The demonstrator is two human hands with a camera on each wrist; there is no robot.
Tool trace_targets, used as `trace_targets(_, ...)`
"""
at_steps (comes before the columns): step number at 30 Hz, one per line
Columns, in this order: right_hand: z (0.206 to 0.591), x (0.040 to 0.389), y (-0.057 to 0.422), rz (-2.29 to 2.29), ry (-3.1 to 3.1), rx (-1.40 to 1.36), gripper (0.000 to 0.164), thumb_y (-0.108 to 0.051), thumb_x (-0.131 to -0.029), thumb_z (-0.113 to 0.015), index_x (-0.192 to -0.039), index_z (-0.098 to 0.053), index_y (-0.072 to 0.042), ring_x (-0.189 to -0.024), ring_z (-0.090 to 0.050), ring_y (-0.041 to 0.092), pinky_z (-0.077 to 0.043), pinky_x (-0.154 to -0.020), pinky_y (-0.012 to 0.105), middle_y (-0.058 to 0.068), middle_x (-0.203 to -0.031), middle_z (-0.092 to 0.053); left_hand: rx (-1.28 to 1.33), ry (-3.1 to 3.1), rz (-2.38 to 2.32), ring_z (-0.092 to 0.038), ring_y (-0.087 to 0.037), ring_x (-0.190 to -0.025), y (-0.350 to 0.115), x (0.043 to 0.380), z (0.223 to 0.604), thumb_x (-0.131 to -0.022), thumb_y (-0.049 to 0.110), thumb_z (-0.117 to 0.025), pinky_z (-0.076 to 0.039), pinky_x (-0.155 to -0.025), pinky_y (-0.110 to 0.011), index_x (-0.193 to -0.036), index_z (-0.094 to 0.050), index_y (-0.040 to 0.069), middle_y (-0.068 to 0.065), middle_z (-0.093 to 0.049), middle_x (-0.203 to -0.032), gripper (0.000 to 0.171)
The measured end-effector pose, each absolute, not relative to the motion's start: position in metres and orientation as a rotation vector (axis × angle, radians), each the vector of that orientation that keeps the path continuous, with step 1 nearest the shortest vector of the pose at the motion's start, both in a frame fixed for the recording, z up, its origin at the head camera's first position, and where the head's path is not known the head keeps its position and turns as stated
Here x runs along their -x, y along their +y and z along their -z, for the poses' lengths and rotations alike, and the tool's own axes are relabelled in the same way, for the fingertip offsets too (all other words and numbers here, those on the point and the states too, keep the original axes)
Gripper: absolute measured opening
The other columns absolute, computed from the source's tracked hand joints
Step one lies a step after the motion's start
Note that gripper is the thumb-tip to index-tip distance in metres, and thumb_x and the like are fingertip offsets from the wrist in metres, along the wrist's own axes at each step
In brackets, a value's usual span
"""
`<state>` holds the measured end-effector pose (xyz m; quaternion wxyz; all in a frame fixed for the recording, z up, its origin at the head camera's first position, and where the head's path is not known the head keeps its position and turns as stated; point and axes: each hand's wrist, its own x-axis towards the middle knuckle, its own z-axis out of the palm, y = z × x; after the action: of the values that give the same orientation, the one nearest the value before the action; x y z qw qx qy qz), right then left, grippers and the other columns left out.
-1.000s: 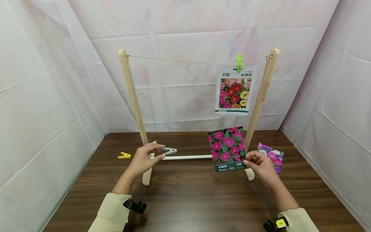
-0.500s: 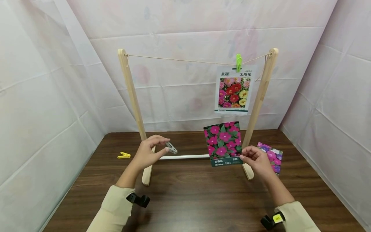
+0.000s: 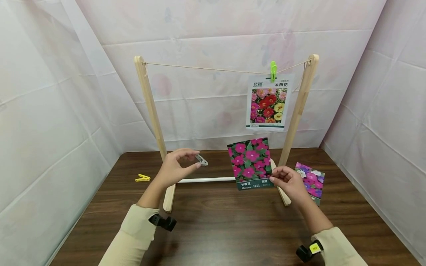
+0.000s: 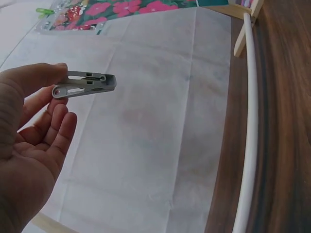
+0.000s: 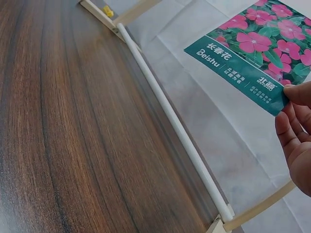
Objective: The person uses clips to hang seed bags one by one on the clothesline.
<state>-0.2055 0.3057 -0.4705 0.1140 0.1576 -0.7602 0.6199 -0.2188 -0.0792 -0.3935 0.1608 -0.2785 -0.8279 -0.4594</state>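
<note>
My left hand (image 3: 174,168) pinches a grey clothespin (image 4: 86,84) by its handle ends between thumb and finger, its tip pointing away from the palm. My right hand (image 3: 291,183) holds a seed packet (image 3: 252,162) with pink flowers by its lower right corner, upright in front of the rack. In the right wrist view the thumb lies on the packet's green lower band (image 5: 238,73). Above it, a white seed packet (image 3: 267,105) with mixed flowers hangs from the string (image 3: 206,68), held by a green clothespin (image 3: 273,71).
The string runs between two wooden posts (image 3: 151,107), joined low down by a white bar (image 3: 208,180). A yellow clothespin (image 3: 142,177) lies at the left on the brown table (image 3: 213,229). Another seed packet (image 3: 311,181), purple and pink, lies right of the rack behind my right hand.
My left hand has risen and moved right with the grey clothespin, which has turned in the fingers. My right hand has brought the pink-flowered packet left and slightly up.
</note>
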Motion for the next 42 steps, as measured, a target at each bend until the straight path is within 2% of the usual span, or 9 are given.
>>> trace_targets(6, 0.465, 0.208, 0.304, -1.836, -2.187, -0.484, 0.014, 0.006, -0.089, -0.066, -0.097, -0.057, 0.014, -0.068, -0.056, 0.007, -0.049, -0.059, 0.020, -0.003, -0.081, -0.065, 0.881, -2.293, 1.427, -0.064, -0.027, -0.092, -0.079, 0.226, 0.387, -0.084, 0.006, -0.077, -0.055, -0.081, -0.038, -0.115, -0.069, 0.002, -0.013, -0.068, -0.102, 0.032)
trace_targets(9, 0.461, 0.209, 0.305, -1.829, -2.176, -0.494, 0.014, 0.007, -0.088, -0.066, -0.096, -0.057, 0.014, -0.068, -0.057, 0.007, -0.051, -0.060, 0.020, -0.002, -0.081, -0.065, 0.905, -2.277, 1.433, -0.064, -0.024, -0.093, -0.077, 0.227, 0.378, -0.085, 0.007, -0.077, -0.054, -0.083, -0.040, -0.116, -0.069, 0.003, -0.010, -0.069, -0.103, 0.032)
trace_targets(14, 0.455, 0.212, 0.307, -1.790, -2.202, -0.485, 0.014, 0.005, -0.089, -0.067, -0.098, -0.059, 0.012, -0.069, -0.058, 0.007, -0.051, -0.060, 0.020, -0.002, -0.082, -0.065, 0.930, -2.230, 1.491, -0.062, -0.034, -0.097, -0.073, 0.228, 0.368, -0.083, -0.001, -0.075, -0.052, -0.089, -0.047, -0.117, -0.067, -0.003, -0.016, -0.066, -0.109, 0.035)
trace_targets(18, 0.449, 0.214, 0.308, -1.800, -2.195, -0.476, 0.016, 0.005, -0.089, -0.067, -0.099, -0.059, 0.012, -0.067, -0.057, 0.007, -0.049, -0.057, 0.020, -0.005, -0.080, -0.064, 0.946, -2.191, 1.496, -0.060, -0.038, -0.098, -0.071, 0.229, 0.362, -0.082, -0.006, -0.074, -0.052, -0.090, -0.042, -0.117, -0.065, -0.007, -0.022, -0.063, -0.111, 0.036)
trace_targets(23, 0.441, 0.217, 0.306, -1.803, -2.181, -0.469, 0.017, 0.003, -0.089, -0.068, -0.100, -0.059, 0.012, -0.068, -0.055, 0.007, -0.047, -0.057, 0.020, -0.005, -0.081, -0.064, 0.958, -2.132, 1.485, -0.059, -0.033, -0.097, -0.068, 0.230, 0.352, -0.080, -0.011, -0.073, -0.053, -0.090, -0.034, -0.115, -0.065, -0.011, -0.023, -0.062, -0.110, 0.035)
trace_targets(27, 0.433, 0.218, 0.304, -1.784, -2.192, -0.471, 0.017, 0.001, -0.089, -0.068, -0.101, -0.059, 0.011, -0.072, -0.057, 0.008, -0.048, -0.061, 0.020, -0.003, -0.084, -0.065, 0.976, -2.080, 1.508, -0.058, -0.030, -0.096, -0.066, 0.233, 0.342, -0.081, -0.009, -0.074, -0.052, -0.089, -0.030, -0.115, -0.066, -0.009, -0.020, -0.063, -0.110, 0.035)
trace_targets(32, 0.424, 0.222, 0.299, -1.771, -2.194, -0.498, 0.019, -0.003, -0.090, -0.069, -0.101, -0.060, 0.009, -0.075, -0.058, 0.010, -0.049, -0.064, 0.021, -0.001, -0.086, -0.065, 0.968, -2.060, 1.541, -0.058, -0.029, -0.097, -0.063, 0.237, 0.329, -0.082, -0.006, -0.074, -0.052, -0.090, -0.029, -0.117, -0.066, -0.008, -0.019, -0.063, -0.113, 0.036)
trace_targets(37, 0.417, 0.228, 0.297, -1.806, -2.162, -0.524, 0.020, 0.000, -0.090, -0.068, -0.101, -0.059, 0.013, -0.074, -0.057, 0.009, -0.049, -0.064, 0.019, -0.003, -0.084, -0.064, 0.959, -2.060, 1.562, -0.057, -0.032, -0.101, -0.059, 0.240, 0.315, -0.084, -0.007, -0.072, -0.051, -0.091, -0.030, -0.118, -0.065, -0.009, -0.022, -0.061, -0.116, 0.035)
trace_targets(42, 0.409, 0.231, 0.296, -1.796, -2.177, -0.510, 0.021, -0.002, -0.090, -0.069, -0.101, -0.058, 0.012, -0.072, -0.057, 0.008, -0.048, -0.061, 0.019, -0.006, -0.082, -0.064, 0.960, -2.040, 1.565, -0.061, -0.029, -0.099, -0.054, 0.245, 0.300, -0.085, -0.006, -0.071, -0.053, -0.088, -0.029, -0.119, -0.064, -0.010, -0.023, -0.064, -0.109, 0.035)
